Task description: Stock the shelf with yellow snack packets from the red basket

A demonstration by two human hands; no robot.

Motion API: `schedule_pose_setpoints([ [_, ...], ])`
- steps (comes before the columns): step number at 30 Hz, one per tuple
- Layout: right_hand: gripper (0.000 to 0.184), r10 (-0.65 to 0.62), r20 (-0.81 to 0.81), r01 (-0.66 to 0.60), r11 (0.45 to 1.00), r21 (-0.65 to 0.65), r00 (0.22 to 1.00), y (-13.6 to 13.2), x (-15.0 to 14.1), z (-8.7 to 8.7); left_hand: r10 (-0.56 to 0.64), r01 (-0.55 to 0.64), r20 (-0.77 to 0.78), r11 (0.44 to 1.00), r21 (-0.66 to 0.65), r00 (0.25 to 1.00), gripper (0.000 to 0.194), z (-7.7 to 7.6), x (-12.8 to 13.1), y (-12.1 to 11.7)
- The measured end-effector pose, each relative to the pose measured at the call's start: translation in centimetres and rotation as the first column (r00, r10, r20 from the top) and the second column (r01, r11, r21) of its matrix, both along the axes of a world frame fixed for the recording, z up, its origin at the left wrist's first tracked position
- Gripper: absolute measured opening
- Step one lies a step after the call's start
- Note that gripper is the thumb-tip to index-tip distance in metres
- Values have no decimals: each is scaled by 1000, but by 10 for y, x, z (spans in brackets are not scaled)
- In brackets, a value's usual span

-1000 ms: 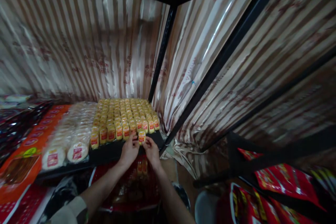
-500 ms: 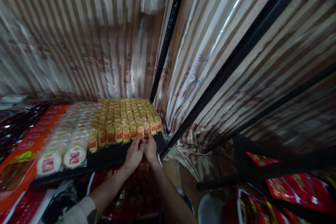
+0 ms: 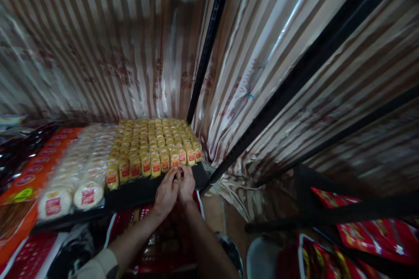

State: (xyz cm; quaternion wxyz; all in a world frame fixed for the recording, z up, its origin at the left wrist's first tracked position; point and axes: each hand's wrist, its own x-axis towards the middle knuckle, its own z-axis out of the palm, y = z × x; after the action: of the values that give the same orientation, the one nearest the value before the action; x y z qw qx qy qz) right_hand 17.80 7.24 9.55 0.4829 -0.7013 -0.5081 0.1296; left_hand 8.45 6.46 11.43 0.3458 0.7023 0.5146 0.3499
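Both hands are at the front edge of the black shelf [image 3: 140,192], close together, at the lower end of a front-row packet [image 3: 174,160]. Left hand [image 3: 166,192]: fingers bent and drawn together, neither spread nor clenched in a fist. Right hand [image 3: 186,185]: fingers likewise curled inward, tips meeting those of the left. The fingertips hide the contact, so whether either hand grips the packet or merely touches it cannot be told.

The packet stands upright among the yellow packets [image 3: 153,139], which are arranged in close rows running back toward the striped sheeting [image 3: 131,52]. It is small, rounded and clear-wrapped, with a red label facing front; its lower part is obscured by the fingers. Neighbouring packets stand on both sides.

To the left of the rows lie round white packs [image 3: 87,195] with red labels, then an orange package [image 3: 28,178]. A red crate [image 3: 113,231] sits below the shelf, under the forearms.
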Motion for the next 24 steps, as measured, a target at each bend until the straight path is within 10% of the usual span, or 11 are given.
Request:
schedule_pose_setpoints([
  [18, 38, 52, 72, -49, 998, -48, 996, 2, -1, -5, 0, 3, -20, 994, 114, 1000, 42, -18, 0, 3],
  [24, 34, 37, 70, -42, 997, 68, 997, -2, -1, 2, -28, 38, -52, 978, 207, 998, 39, -15, -14, -30],
])
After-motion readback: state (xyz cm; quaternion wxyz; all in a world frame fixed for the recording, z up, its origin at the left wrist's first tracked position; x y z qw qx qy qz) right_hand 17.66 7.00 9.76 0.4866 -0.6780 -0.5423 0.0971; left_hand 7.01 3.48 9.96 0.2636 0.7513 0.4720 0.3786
